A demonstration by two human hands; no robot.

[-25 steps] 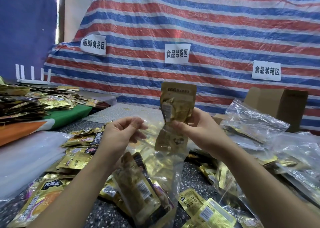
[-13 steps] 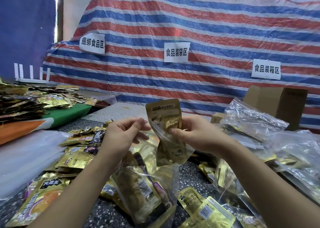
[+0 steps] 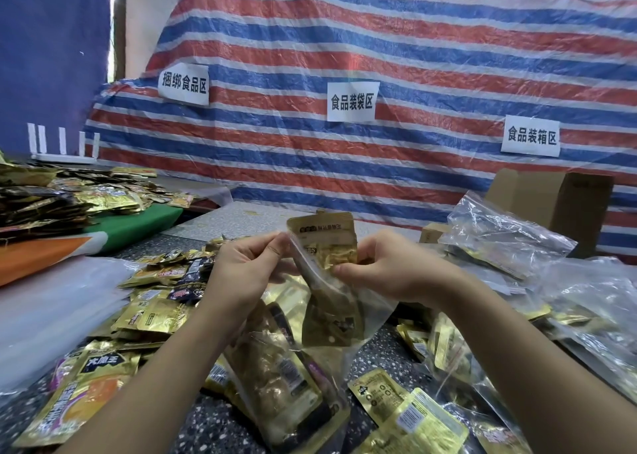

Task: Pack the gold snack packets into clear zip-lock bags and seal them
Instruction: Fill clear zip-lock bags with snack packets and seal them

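**Above the middle of the surface: packet half entered in the bag mouth**

Above the middle of the speckled surface [image 3: 220, 426], a clear zip-lock bag [image 3: 365, 319] hangs between the two hands with its mouth uppermost and its long axis close to vertical. It already holds several packets in its lower part, which sags toward the near edge. A gold snack packet [image 3: 324, 243] stands upright in the mouth, long axis in line with the bag; its upper part with the printed band rises above the opening, while its lower part shows through the film below. The left hand [image 3: 248, 274] pinches the left rim of the mouth between thumb and forefinger. The right hand [image 3: 389, 274] closes its fingers on the packet's right edge, apparently together with the bag rim there; the exact contact cannot be told. Both hands lie level with each other on either side of the packet, equally near. The coming move is judged to be a straight downward push along this shared axis, then closure of the zip. Loose packets [image 3: 151, 315] litter the left and near edges; filled bags [image 3: 510, 243] lie toward the right edge.
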